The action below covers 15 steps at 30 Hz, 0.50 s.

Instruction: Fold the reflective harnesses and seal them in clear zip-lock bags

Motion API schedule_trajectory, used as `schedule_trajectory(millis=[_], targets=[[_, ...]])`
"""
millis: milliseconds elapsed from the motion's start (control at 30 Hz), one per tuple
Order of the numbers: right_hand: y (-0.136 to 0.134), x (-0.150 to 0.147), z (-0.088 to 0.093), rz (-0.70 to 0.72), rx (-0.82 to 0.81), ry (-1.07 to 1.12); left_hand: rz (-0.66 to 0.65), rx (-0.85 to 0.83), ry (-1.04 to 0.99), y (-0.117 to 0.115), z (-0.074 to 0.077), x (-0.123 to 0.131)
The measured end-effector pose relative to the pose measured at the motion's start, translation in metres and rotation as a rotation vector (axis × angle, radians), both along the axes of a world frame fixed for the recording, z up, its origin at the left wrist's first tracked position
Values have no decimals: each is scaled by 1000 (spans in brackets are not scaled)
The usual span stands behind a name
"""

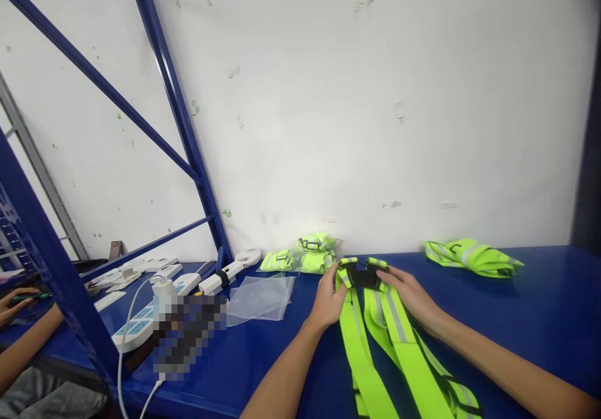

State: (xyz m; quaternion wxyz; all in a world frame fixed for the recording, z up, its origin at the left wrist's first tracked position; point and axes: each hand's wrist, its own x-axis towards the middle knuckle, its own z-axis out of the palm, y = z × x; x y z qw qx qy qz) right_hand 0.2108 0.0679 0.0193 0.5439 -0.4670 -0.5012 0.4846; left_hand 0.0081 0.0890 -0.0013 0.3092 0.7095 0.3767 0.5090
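Between my two hands is a neon-yellow reflective vest [404, 350] made of straps with silver stripes. My left hand [328, 297] grips the left side of its black patch [365, 276], thumb in front. On the right side of that patch, the fingers of my right hand [409, 292] are closed. From there the straps hang down towards me and lie over the blue table, running out of the bottom of the view. Black buckles show on the lower right strap [457, 394].
Bagged yellow vests [315, 253] lie by the wall, with clear plastic bags [260, 299] nearer. A folded vest [472, 257] rests at the right. Leftward are a small white fan [247, 257], a power strip [136, 326], cables and a blue frame post [61, 281]. Another person's hand [16, 303] works beyond it.
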Motion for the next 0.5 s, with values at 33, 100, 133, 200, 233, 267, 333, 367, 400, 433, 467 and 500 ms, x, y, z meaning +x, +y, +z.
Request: schedule_trajectory(millis=[33,100,133,200,233,267,333,367,400,433,467,500], targets=[[-2,-2,0,68,-23,52,-38,-28,-45,2,-1,2],[-6,-6,0,212,-66,173,-112,-82,-153,7,-2,4],[-8,-7,0,283,-72,226,-135,-108,-212,8,-3,6],[-9,-8,0,408,-51,283,-141,-172,-329,11,-3,7],[-9,-8,0,440,-34,287,-130,-211,-383,11,-3,8],[-8,-7,0,449,-21,281,-112,-252,-433,12,-3,8],[-6,-4,0,419,-7,241,-79,-326,-511,13,-2,8],[-5,-3,0,380,-1,207,-65,-354,-543,13,-2,8],[-3,-2,-1,335,4,167,-52,-377,-572,13,-1,8],[-1,0,-2,297,7,122,-41,-396,-597,12,-1,7],[0,1,-3,275,9,79,-32,-408,-617,12,0,7],[2,2,-4,268,9,45,-26,-414,-632,12,1,7]])
